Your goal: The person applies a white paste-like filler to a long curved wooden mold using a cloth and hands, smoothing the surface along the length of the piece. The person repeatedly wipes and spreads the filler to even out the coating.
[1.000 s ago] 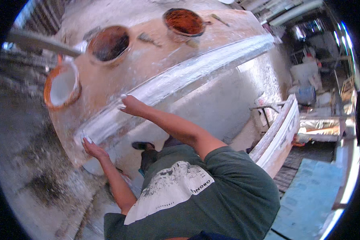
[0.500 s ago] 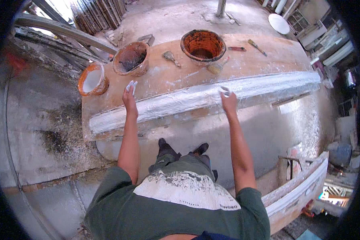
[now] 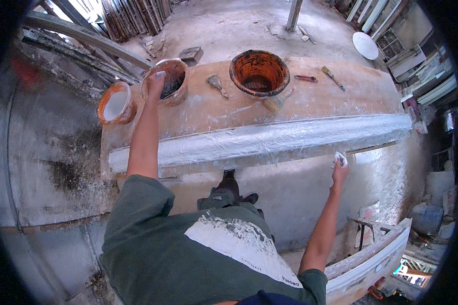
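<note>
A long white plaster moulding (image 3: 249, 137) with a rough, wet-looking surface lies along the near edge of the board-topped table. My left hand (image 3: 155, 84) reaches over the near side of an orange bucket (image 3: 178, 92) crusted with dark residue; white coats its fingertips, but how its fingers are set cannot be made out. Out past the table's near edge, to the right, my right hand (image 3: 340, 170) hangs in the air with curled, white-coated fingers. Whether anything is inside them is hidden. Left of the crusted bucket stands a smaller orange bucket (image 3: 118, 105) holding white material.
A large, dark-stained orange bucket (image 3: 259, 76) stands mid-table. Brushes lie around it: one brush (image 3: 217, 85) to its left, another brush (image 3: 276, 103) in front and a third brush (image 3: 333, 78) to the right, near a red-handled tool (image 3: 306, 79). Another moulding (image 3: 376, 264) stands low at right.
My left hand has moved from above the moulding out to the crusted bucket. My right hand has left the moulding and swung right and nearer. My body has turned and the view has shifted.
</note>
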`<state>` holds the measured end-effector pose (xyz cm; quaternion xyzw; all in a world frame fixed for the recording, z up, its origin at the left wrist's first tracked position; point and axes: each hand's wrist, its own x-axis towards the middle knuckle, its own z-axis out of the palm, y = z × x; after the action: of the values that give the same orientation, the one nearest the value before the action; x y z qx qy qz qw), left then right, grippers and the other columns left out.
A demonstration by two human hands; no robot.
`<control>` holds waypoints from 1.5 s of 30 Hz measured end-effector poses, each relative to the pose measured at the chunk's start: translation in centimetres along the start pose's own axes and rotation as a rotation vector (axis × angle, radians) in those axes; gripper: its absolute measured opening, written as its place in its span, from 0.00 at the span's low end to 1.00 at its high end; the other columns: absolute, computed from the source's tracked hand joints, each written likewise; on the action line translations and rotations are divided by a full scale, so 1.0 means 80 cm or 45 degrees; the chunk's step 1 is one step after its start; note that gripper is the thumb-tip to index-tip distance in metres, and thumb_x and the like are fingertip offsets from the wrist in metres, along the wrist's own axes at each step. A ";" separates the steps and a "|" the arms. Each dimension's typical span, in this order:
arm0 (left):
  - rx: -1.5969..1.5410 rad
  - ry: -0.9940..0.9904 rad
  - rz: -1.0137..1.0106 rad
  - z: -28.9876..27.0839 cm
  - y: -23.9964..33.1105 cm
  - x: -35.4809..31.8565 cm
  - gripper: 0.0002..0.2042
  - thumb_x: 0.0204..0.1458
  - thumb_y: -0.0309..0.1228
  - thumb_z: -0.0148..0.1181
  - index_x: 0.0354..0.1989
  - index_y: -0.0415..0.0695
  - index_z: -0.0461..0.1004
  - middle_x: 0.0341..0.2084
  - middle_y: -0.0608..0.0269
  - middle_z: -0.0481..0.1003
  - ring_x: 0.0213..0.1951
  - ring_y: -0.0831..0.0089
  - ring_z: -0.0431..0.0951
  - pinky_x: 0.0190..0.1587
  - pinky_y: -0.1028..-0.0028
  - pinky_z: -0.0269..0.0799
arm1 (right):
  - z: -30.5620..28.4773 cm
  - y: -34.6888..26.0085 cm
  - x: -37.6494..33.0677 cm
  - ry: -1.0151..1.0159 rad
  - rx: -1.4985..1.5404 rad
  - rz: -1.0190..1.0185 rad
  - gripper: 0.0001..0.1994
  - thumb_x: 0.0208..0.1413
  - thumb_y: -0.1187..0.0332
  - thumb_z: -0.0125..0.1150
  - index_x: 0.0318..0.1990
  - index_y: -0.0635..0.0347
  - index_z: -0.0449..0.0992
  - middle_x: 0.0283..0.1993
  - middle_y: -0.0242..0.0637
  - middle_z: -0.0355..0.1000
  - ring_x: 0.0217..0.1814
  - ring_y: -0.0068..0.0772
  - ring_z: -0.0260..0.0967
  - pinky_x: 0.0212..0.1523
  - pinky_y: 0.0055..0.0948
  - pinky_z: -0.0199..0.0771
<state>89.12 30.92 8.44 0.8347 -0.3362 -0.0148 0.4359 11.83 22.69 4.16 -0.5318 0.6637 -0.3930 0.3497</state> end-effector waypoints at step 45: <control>-1.590 0.286 -0.902 -0.263 0.062 -0.347 0.04 0.50 0.24 0.58 0.30 0.43 0.69 0.26 0.62 0.73 0.28 0.73 0.74 0.32 0.73 0.72 | 0.493 -0.393 -0.343 -1.905 0.221 -0.412 0.07 0.46 0.78 0.60 0.35 0.64 0.75 0.33 0.32 0.74 0.36 0.22 0.70 0.40 0.23 0.70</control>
<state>71.65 60.03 17.68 0.4855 0.0722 -0.2586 0.8320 65.37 39.76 15.92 -0.7170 0.1311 -0.0256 0.6841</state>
